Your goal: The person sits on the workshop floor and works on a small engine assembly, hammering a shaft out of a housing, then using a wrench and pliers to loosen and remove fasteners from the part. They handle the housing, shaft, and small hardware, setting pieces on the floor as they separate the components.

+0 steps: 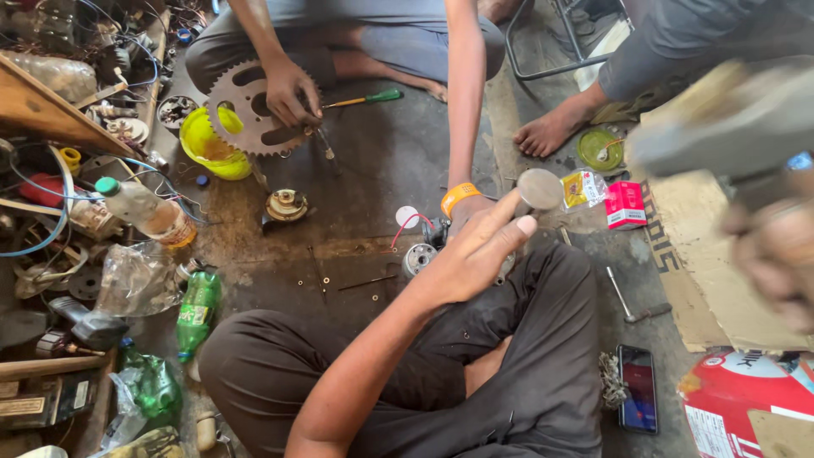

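My left hand (475, 254) reaches out over my crossed legs with its fingers spread and nothing in it. Its fingertips are next to a round grey metal disc (540, 188). Just beyond it, a co-worker's hand with an orange wristband (459, 197) rests on a small metal motor part (421, 254) with red wires. My right hand (776, 254) is raised at the right edge, blurred, gripping a grey hammer-like tool (729, 119). The co-worker's other hand (290, 89) holds a large toothed sprocket (246, 108).
Around me on the oily floor lie a yellow bowl (203, 146), a green-handled screwdriver (369, 98), bottles (197, 312), a phone (638, 388), a red-and-white box (626, 204), cardboard (695, 254) and a wrench (627, 297). Tangled parts fill the left. Another person's bare foot (551, 129) is at the back.
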